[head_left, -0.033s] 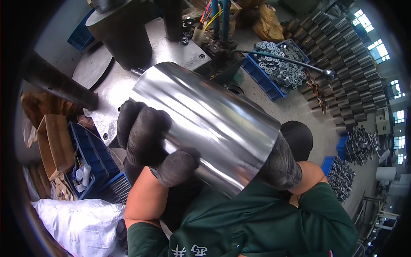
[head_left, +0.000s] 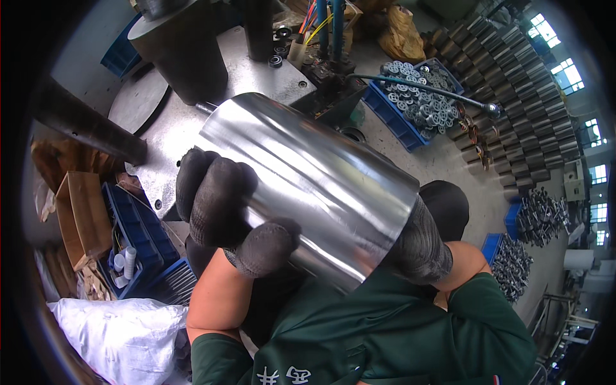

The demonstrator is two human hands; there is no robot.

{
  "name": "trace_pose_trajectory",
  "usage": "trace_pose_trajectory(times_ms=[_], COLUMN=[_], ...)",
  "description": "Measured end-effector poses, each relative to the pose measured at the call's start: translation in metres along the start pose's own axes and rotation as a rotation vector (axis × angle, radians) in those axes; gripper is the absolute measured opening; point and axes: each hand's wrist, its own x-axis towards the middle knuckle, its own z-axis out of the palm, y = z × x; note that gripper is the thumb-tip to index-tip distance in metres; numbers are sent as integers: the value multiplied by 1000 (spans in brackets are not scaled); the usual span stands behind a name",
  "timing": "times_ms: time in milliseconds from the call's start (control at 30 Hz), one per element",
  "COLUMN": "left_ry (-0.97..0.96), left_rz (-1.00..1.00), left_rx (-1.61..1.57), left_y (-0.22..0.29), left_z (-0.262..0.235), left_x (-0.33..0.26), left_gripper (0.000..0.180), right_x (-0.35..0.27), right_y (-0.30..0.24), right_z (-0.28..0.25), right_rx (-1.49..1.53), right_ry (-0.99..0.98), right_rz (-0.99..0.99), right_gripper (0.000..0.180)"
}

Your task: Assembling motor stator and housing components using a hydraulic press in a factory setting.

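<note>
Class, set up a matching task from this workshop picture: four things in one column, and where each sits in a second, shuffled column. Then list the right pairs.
Things:
1. shiny metal cylinder
2. blue crate of metal rings
3. cardboard box
4. white sack

Places:
A. lower left corner
B. held between the gloved left hand and right hand
C. upper right of centre, on the floor
D. left edge, beside a blue crate

Pairs: 1-B, 2-C, 3-D, 4-A

The person wears dark, grimy knit gloves on the left hand (head_left: 224,208) and right hand (head_left: 420,247), with a green short-sleeved shirt bearing white markings near the chest.
</note>
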Motion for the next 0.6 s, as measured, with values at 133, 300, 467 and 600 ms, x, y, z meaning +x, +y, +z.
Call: trace_pose_trajectory(times_ms=[133, 300, 467, 600], left_ry=[64, 31, 117, 52], left_rz=[-74, 69, 7, -36], left_rx=[-144, -178, -90, -93], left_y=[7, -35, -3, 3], left_z=[11, 9, 38, 40], left_x=[-3, -23, 5, 7], left_gripper=[35, 32, 48, 49], right_x=[-4, -5, 3, 5], right_y=[0, -7, -11, -13], right_z=[-3, -3, 8, -23], right_rx=[-243, -189, -23, -285], right_ry=[32, -27, -67, -57], right_rz=[-12, -26, -237, -333], right_gripper=[104, 98, 100, 109])
